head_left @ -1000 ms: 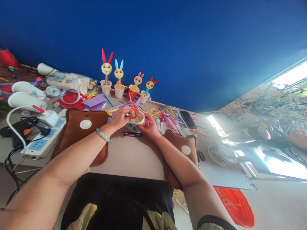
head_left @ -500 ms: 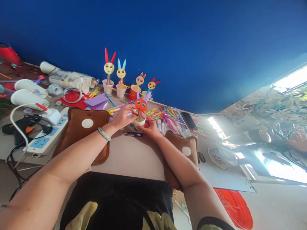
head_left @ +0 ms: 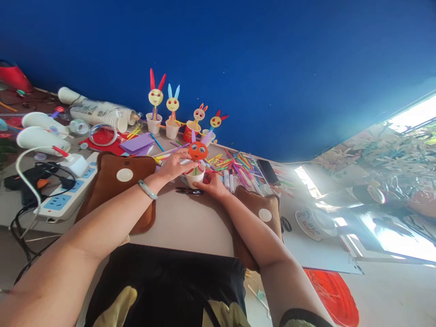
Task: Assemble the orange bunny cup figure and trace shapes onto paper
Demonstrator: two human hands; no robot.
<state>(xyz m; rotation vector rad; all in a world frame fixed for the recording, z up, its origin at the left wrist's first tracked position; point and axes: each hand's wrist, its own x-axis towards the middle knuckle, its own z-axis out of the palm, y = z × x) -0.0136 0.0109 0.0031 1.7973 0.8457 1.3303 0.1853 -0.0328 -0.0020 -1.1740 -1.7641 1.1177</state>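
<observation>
An orange-faced rabbit figure (head_left: 198,151) with pale purple ears and drawn eyes stands in a white paper cup (head_left: 194,178), its green and red stem going down into it. My left hand (head_left: 176,164) has its fingers closed at the left side of the figure, just below the face; the exact grip is partly hidden. My right hand (head_left: 214,185) grips the cup low on its right side. Beneath the cup, a small pair of dark scissors (head_left: 188,190) lies on the table. Behind stand several similar rabbit figures in cups, among them a red-eared one (head_left: 156,97).
Brown cushioned pads (head_left: 119,200) lie at both sides. At left are a power strip (head_left: 70,193), a glue gun (head_left: 25,184) and stacked paper cups (head_left: 98,117). Coloured sticks and pens (head_left: 238,168) and a phone (head_left: 268,171) lie behind right, before a blue wall (head_left: 238,68).
The cup and the orange-faced figure have shifted slightly left and down, toward me. Both hands stay on them, and the left fingers now sit closer under the face.
</observation>
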